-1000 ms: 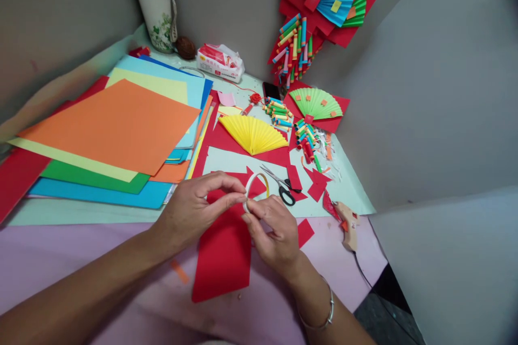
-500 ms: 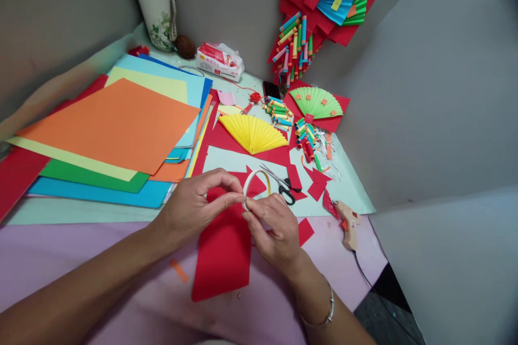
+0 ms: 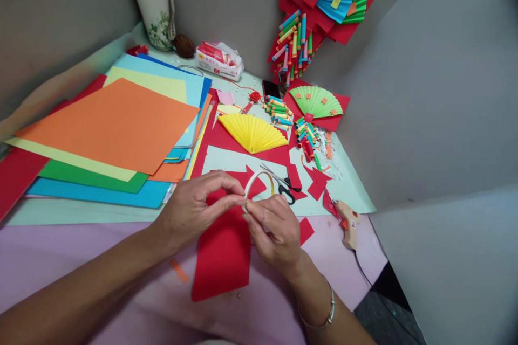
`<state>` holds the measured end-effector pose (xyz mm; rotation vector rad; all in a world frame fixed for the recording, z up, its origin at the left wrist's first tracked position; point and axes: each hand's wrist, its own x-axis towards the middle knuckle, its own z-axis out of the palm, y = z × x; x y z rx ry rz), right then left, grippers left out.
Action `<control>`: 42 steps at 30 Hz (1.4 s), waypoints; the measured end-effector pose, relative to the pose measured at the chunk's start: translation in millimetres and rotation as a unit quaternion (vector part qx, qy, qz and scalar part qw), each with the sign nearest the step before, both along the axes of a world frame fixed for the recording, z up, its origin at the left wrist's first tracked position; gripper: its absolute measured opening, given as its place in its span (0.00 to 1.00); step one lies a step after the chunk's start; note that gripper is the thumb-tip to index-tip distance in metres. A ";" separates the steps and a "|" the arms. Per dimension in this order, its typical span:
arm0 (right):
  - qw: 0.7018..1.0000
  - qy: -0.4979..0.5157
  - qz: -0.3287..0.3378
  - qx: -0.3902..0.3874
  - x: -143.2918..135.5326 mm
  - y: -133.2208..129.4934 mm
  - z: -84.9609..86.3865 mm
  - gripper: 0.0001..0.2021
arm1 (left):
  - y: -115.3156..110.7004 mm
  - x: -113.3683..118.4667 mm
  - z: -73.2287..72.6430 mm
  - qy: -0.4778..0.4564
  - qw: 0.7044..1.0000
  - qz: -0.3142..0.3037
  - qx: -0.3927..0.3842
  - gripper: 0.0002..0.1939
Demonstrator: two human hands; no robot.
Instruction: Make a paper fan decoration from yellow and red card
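Observation:
A narrow roll of tape (image 3: 272, 183), white outside with a yellowish inner ring, stands upright between my hands. My right hand (image 3: 277, 229) pinches its lower edge between thumb and fingers. My left hand (image 3: 192, 202) has thumb and forefinger closed at the roll's left side, apparently on the tape's end, which is too small to see clearly. Beneath my hands lies a red paper sheet (image 3: 222, 264). Just beyond the roll are black-handled scissors (image 3: 286, 194), partly open. A pleated yellow paper fan (image 3: 253, 135) rests farther back on red paper.
Coloured paper sheets (image 3: 113, 129) are stacked at left. Behind stand a white cup (image 3: 151, 5) and a tissue pack (image 3: 219, 61). Small paper rolls (image 3: 278, 112) and a green fan (image 3: 315, 101) lie back right. A corded glue gun (image 3: 348, 223) sits near the right edge.
Both hands keep almost the same pose. The tape roll has tipped or turned slightly to the right between my fingers.

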<state>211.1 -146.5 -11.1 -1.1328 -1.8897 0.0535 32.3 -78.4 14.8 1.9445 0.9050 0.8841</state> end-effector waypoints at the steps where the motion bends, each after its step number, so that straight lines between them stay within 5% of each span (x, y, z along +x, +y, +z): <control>1: 1.000 -0.001 0.002 0.001 -0.1 0.2 -0.2 0.13 | 0.6 0.0 -0.1 0.000 1.000 -0.001 0.001 0.05; 23: 1.000 -0.019 -0.009 0.001 -0.8 2.1 0.4 0.11 | 0.3 1.0 -0.2 -0.007 1.000 -0.004 0.002 0.07; 36: 0.990 0.094 -0.079 -0.076 -4.3 -2.8 -4.7 0.15 | -1.9 1.1 0.1 -0.030 0.999 -0.015 0.019 0.07; 42: 0.994 0.031 -0.064 -0.081 -2.5 -7.9 8.9 0.12 | -4.9 2.0 2.9 -0.023 0.999 -0.033 0.036 0.07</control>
